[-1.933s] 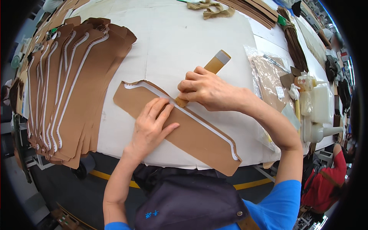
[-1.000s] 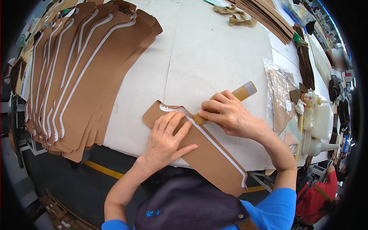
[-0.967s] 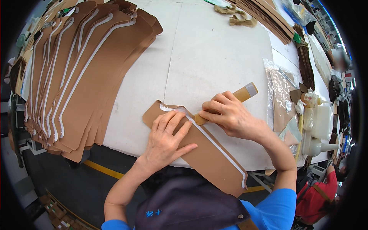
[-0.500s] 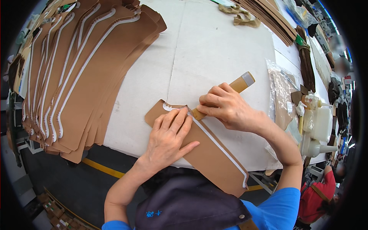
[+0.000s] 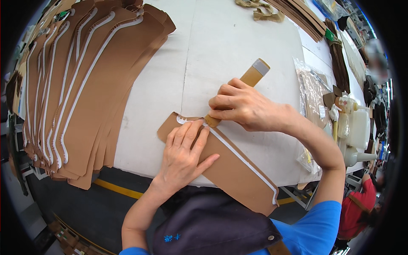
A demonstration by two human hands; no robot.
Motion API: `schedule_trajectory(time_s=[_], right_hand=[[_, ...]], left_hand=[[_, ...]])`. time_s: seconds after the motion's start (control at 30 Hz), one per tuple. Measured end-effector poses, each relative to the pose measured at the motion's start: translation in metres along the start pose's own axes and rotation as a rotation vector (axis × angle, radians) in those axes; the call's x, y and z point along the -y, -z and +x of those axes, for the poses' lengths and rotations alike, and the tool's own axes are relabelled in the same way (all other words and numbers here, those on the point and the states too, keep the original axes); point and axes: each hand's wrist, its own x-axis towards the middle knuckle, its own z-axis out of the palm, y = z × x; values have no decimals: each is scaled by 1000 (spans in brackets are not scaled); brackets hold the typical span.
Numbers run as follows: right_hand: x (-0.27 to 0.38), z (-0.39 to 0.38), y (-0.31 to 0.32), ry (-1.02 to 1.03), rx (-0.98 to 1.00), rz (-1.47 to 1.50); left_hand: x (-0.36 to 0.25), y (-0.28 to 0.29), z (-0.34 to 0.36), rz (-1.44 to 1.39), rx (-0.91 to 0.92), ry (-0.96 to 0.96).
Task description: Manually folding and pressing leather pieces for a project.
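A brown leather-like panel point(image 5: 233, 182) lies at a slant over the table's near edge, with a white strip point(image 5: 247, 161) running along its far side and curving at the upper left end. My left hand point(image 5: 182, 154) rests flat on this panel, fingers stretched, fingertips at the far edge beside the strip. My right hand point(image 5: 248, 107) grips a flat tan stick-like tool point(image 5: 254, 75) with a grey band at its upper end. The tool's lower tip touches the panel's far edge next to my left fingertips. Exactly what lies under the tip is hidden.
A large fanned stack of brown panels point(image 5: 102, 93) with white strips covers the table's left. Beyond my right arm lie a clear plastic bag point(image 5: 314, 89) and white bottles point(image 5: 358, 127). More strips of brown material point(image 5: 297, 19) sit far right. A person in red point(image 5: 357, 208) is at lower right.
My right hand and the tool have shifted slightly left and up, and the tool stands steeper. My left hand stays on the panel in nearly the same place. The view has moved a little.
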Motion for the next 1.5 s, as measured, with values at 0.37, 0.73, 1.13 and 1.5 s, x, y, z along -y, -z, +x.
schedule_trajectory(time_s=[0.37, 0.73, 1.13, 1.5], right_hand=[[-18, 28, 5, 159, 99, 6], [-17, 65, 1, 217, 193, 66], [14, 12, -7, -413, -279, 282], [20, -24, -32, -492, -316, 140]], left_hand=[[-1, 0, -1, -22, -1, 41], [0, -5, -3, 12, -126, 15], [3, -1, -1, 121, -179, 31], [3, -11, -7, 143, -187, -100]])
